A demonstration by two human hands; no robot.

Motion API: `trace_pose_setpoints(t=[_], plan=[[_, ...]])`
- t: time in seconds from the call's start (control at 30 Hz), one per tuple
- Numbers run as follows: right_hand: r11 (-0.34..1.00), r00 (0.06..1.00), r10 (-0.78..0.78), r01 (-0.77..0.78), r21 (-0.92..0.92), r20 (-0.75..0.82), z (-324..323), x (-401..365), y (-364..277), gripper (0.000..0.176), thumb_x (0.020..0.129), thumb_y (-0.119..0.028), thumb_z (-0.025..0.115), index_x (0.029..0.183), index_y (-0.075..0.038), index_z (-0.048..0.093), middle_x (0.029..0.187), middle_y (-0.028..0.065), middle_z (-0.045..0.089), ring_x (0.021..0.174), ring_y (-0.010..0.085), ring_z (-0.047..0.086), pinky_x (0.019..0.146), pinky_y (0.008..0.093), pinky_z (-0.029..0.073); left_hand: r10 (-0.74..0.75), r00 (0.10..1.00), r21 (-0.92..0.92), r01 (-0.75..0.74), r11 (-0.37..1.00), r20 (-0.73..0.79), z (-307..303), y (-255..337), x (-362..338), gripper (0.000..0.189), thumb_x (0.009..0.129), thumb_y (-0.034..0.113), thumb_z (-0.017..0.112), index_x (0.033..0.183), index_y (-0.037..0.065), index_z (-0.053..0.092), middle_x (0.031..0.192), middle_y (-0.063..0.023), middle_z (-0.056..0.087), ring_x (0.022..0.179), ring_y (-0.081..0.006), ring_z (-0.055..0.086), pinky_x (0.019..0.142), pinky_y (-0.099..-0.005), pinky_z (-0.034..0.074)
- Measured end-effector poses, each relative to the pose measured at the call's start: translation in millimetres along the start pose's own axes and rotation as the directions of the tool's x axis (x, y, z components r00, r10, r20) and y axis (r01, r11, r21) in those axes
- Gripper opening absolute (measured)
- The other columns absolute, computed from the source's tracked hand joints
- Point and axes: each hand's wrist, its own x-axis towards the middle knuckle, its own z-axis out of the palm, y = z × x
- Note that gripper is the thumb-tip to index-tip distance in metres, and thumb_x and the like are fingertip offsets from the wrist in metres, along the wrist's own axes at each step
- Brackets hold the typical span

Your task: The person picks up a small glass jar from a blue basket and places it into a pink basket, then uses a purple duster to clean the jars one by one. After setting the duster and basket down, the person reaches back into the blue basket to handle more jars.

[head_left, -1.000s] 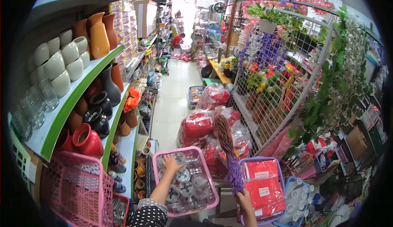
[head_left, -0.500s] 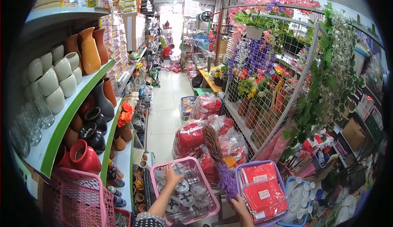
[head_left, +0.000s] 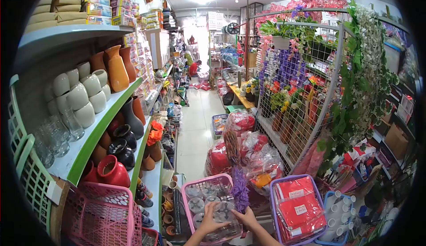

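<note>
Below me a pink plastic basket holds several clear glasses standing close together. My left hand curves around the near left side of one clear glass, thumb reaching across it. From the right, my right hand presses against the same glass with fingers bent, partly hidden. Just above that hand, a purple-wrapped bundle of dry stems leans over the basket's right rim, its lower end partly covered by the hand.
Right of the basket stands a purple basket of red packets, then a blue basket with white cups. Bagged red goods lie beyond. On the left, shelves carry vases and pots above an empty pink basket. A person crouches far down the aisle.
My left hand has come back from the basket's far side to a nearer glass. My right hand has moved left from the purple bundle's lower end to that glass. The view has shifted left.
</note>
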Motion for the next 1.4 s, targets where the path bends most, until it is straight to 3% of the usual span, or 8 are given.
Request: trace_pose_setpoints(t=[0.03,0.1,0.17,0.23,0.63,0.7,0.83,1.4], plan=[[1.0,1.0,-0.003,0.003,0.006,0.005,2.0,-0.9,2.0,0.032,0.077,-0.017,0.073,0.09,-0.009,0.045,0.06,-0.0031,0.048,0.044,0.0055,0.041,0.04,0.0215,0.029,0.001,1.0,0.009,-0.001,1.0,-0.002,-2.1,-0.7,-4.4,0.092,0.058,0.029,0.083,0.131,0.01,0.031,0.123,-0.0149,0.039,0.112,-0.0305,0.045,0.095,-0.0406,0.04],[0.995,0.994,0.095,-0.097,0.031,0.054,6.8,-6.0,-2.7,0.034,0.077,-0.016,0.072,0.096,-0.008,0.045,0.062,-0.0034,0.049,0.047,0.0055,0.042,0.041,0.0211,0.031,-0.236,0.943,-0.73,0.331,0.598,0.234,-5.9,3.6,-14.8,0.084,0.069,0.022,0.078,0.134,0.011,0.026,0.129,-0.0147,0.036,0.111,-0.0304,0.049,0.094,-0.038,0.042],[0.996,0.995,0.086,-0.087,0.015,0.042,11.2,-6.1,-0.2,0.037,0.078,-0.017,0.072,0.101,-0.006,0.046,0.063,-0.0031,0.05,0.046,0.0055,0.042,0.041,0.0211,0.031,-0.301,0.913,-0.727,0.402,0.557,0.274,-7.4,-17.5,-26.1,0.069,0.081,0.014,0.065,0.135,0.01,0.021,0.131,-0.0144,0.038,0.111,-0.0293,0.051,0.093,-0.0381,0.044],[0.997,0.996,0.079,-0.079,-0.005,0.03,13.2,-5.5,2.3,0.041,0.078,-0.019,0.072,0.107,-0.003,0.048,0.065,-0.0027,0.051,0.046,0.0054,0.042,0.04,0.0212,0.031,-0.332,0.768,-0.829,0.554,-0.084,0.547,-16.6,-24.7,-28.7,0.059,0.086,0.009,0.057,0.134,0.007,0.024,0.127,-0.0144,0.044,0.109,-0.0268,0.054,0.092,-0.0382,0.046],[0.99,1.0,0.014,-0.018,-0.143,-0.027,-28.7,-28.6,10.3,0.033,0.08,-0.011,0.063,0.11,-0.005,0.052,0.07,-0.0025,0.054,0.057,0.0059,0.049,0.05,0.022,0.039,-0.387,0.829,-0.89,0.454,0.043,0.404,-34.6,-41.5,-6.3,0.035,0.089,0.009,0.051,0.121,0.001,0.041,0.113,-0.013,0.056,0.101,-0.0247,0.059,0.089,-0.0389,0.049],[0.886,0.961,-0.245,0.274,-0.374,0.124,-44.1,-31.7,25.6,0.041,0.074,-0.006,0.063,0.112,-0.003,0.052,0.076,-0.0005,0.057,0.059,0.01,0.052,0.053,0.0264,0.043,-0.423,0.836,-0.92,0.392,0.017,0.349,-35.0,-43.7,6.3,0.036,0.088,0.009,0.052,0.122,0.004,0.041,0.113,-0.012,0.057,0.1,-0.025,0.059,0.088,-0.0392,0.05],[0.496,0.998,-0.049,-0.012,-0.868,-0.042,-60.9,-54.6,10.7,0.043,0.067,-0.018,0.059,0.109,-0.013,0.059,0.071,0.0201,0.062,0.068,0.0341,0.062,0.062,0.0423,0.048,-0.407,0.885,-0.964,0.264,0.038,0.226,-35.5,-45.6,27.0,0.038,0.085,0.005,0.056,0.12,0.002,0.042,0.108,-0.013,0.059,0.096,-0.0244,0.062,0.083,-0.0373,0.053],[0.454,0.993,-0.085,-0.033,-0.891,-0.08,-80.5,-62.7,1.7,0.028,0.074,-0.027,0.057,0.1,-0.016,0.061,0.076,0.021,0.062,0.075,0.0399,0.06,0.067,0.0489,0.047,-0.411,0.876,-0.958,0.285,0.021,0.252,-2.5,-67.7,42.8,0.039,0.086,0.004,0.053,0.123,0.006,0.041,0.108,-0.0126,0.057,0.094,-0.0256,0.062,0.082,-0.0405,0.053]])
